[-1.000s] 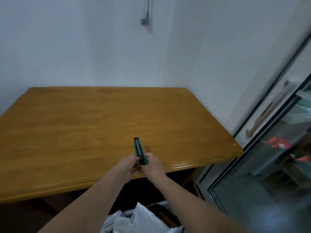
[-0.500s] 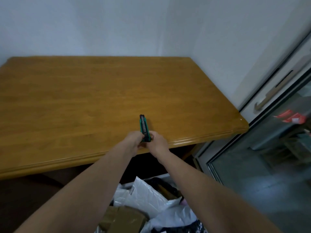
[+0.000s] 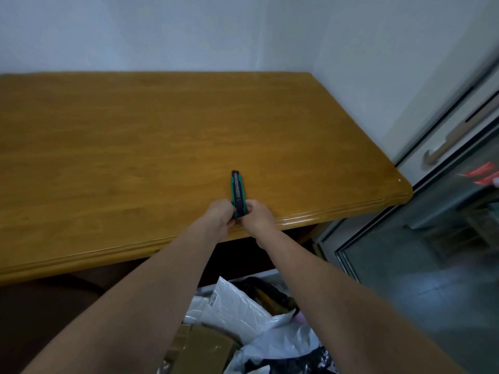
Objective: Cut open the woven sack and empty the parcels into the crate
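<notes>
The left hand point(image 3: 220, 215) and right hand point(image 3: 258, 215) both pinch the knife point(image 3: 237, 191) over the near edge of the table point(image 3: 135, 147); parcels point(image 3: 237, 311) lie heaped below, suggesting emptying is largely done; no sack visible.

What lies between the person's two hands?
In the head view, a green utility knife lies between the left hand and the right hand; both grip its lower end.
</notes>
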